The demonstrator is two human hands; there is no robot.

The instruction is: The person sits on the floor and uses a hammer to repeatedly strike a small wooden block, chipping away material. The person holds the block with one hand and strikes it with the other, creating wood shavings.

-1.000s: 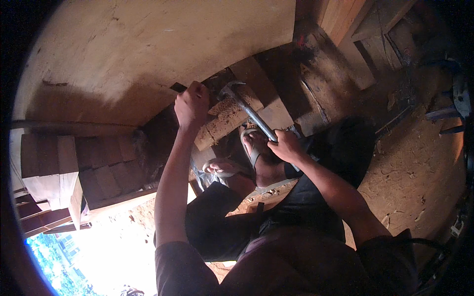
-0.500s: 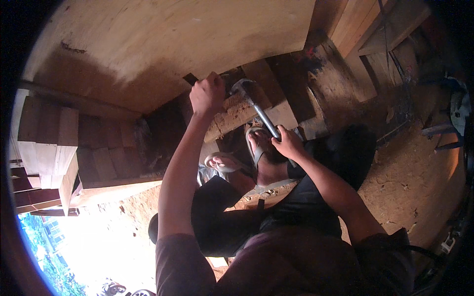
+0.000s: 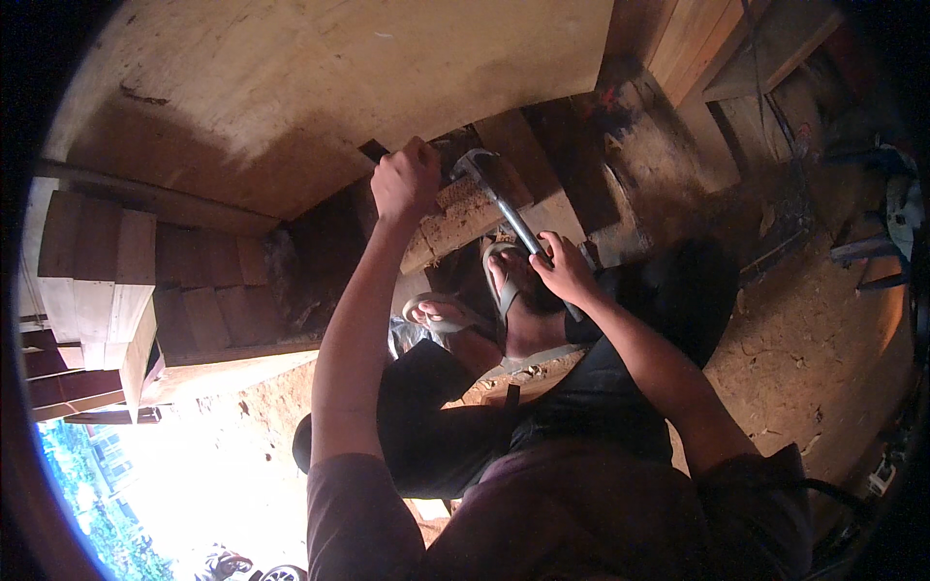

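My right hand [image 3: 566,271] is wrapped around the dark grip of a claw hammer [image 3: 511,215]. The hammer's metal shaft slants up and to the left, and its head is close to my left hand. My left hand [image 3: 407,182] is closed in a fist beneath the edge of a large pale wooden panel [image 3: 320,87]. A dark, flat end of something [image 3: 372,151] pokes out on the left of that fist; the rest is hidden, so its kind does not show. Below both hands lies a rough wooden beam [image 3: 455,230], partly in shadow.
My sandalled feet [image 3: 504,290] are just below the beam. Stacked wooden blocks [image 3: 97,252] stand at the left. More boards [image 3: 712,48] lean at the upper right. Brown ground [image 3: 794,358] stretches to the right, with a blue-grey object [image 3: 886,232] at its edge.
My right hand has shifted slightly up on the hammer's grip, its fingers a little looser. The hammer's head has risen very slightly. My left hand has stayed almost in place.
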